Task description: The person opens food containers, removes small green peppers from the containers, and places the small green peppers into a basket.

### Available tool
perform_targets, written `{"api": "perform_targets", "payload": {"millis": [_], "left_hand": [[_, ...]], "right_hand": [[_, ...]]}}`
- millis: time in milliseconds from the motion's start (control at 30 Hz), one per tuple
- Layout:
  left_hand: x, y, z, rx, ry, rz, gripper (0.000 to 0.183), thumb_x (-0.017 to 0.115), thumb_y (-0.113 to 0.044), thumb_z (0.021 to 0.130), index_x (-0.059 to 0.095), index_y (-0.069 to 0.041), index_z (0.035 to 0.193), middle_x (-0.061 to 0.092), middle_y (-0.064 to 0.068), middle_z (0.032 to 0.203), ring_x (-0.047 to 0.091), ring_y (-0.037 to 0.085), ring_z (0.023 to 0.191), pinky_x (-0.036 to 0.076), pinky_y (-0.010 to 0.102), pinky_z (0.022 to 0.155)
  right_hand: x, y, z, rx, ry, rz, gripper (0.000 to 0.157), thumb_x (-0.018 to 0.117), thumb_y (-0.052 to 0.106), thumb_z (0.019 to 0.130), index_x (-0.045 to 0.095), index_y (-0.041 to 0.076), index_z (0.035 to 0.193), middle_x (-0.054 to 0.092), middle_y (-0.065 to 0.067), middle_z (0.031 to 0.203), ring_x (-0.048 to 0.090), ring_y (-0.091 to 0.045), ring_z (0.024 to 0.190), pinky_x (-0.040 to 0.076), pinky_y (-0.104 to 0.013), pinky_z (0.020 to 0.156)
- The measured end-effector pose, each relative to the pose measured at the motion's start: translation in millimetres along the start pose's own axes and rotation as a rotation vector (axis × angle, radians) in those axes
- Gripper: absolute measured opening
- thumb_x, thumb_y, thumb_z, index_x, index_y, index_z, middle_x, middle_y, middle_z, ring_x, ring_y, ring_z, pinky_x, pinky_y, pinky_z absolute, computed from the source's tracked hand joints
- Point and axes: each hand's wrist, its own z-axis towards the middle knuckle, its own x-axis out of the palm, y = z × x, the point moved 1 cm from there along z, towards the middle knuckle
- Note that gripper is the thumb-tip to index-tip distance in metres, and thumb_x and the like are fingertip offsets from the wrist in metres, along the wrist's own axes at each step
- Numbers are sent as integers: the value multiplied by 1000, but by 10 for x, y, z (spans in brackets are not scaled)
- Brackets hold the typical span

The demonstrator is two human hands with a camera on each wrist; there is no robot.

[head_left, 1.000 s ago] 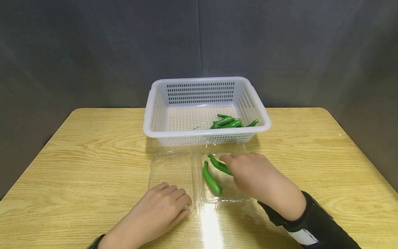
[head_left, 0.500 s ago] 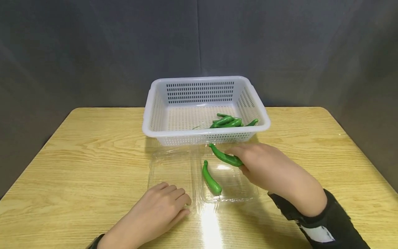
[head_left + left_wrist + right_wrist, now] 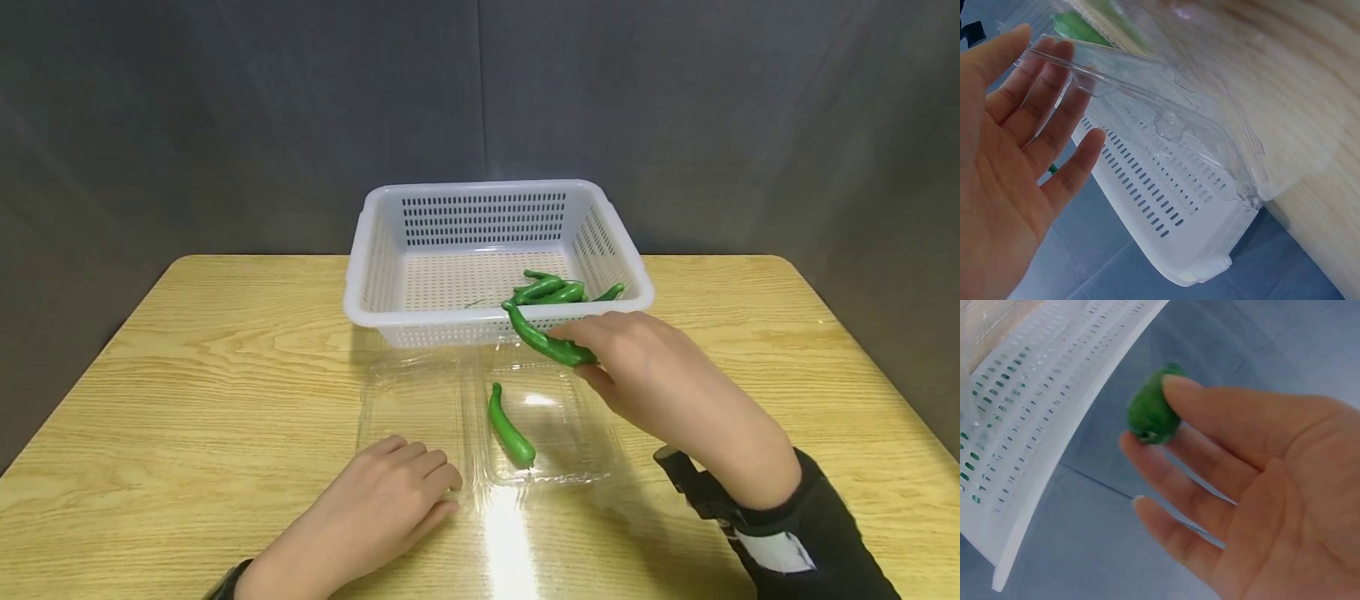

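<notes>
My right hand [image 3: 648, 371] pinches a green chili pepper [image 3: 540, 337] between thumb and fingers, raised above the right half of a clear plastic clamshell box [image 3: 577, 467]. In the right wrist view the pepper [image 3: 1152, 409] appears end-on, with the basket beside it. A second green chili pepper [image 3: 512, 429] lies in that half of the box. My left hand [image 3: 393, 496] rests at the near edge of the box's left half. In the left wrist view its loosely bent fingers touch the clear rim [image 3: 1147, 97].
Behind the box stands a white perforated basket [image 3: 360, 275] with several green peppers [image 3: 551, 292] at its right front. Everything rests on a wooden table [image 3: 187, 400], with a dark grey curtain [image 3: 300, 125] behind it.
My right hand has lifted one pepper from the box's right half and carried it up and away toward the basket's front rim. The left hand has stayed in place.
</notes>
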Motion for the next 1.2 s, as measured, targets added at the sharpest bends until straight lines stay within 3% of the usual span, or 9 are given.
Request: {"api": "perform_targets", "payload": {"millis": [333,667,1200], "left_hand": [[3,7,4,6,11,-22,12,73,-28,89,66,-17,88,63,-7,82,57,9,72,47,26,69],[-11,-2,4,-7,15,-15,13,73,-28,89,67,-16,89,64,-7,83,58,10,73,48,27,70],[4,4,4,1,4,-22,13,73,-28,89,67,-17,88,63,-8,81,56,9,71,47,26,68]], "right_hand": [[43,-83,50,36,-137,-27,41,74,-12,79,70,6,115,71,-10,103,67,-28,92,55,-45,76],[161,-293,92,103,-209,39,47,74,-15,79,63,0,122,67,-15,113,63,-31,106,55,-48,85],[285,-540,111,157,-293,-36,36,73,-13,80,67,1,114,69,-14,112,65,-33,100,54,-48,81]]}}
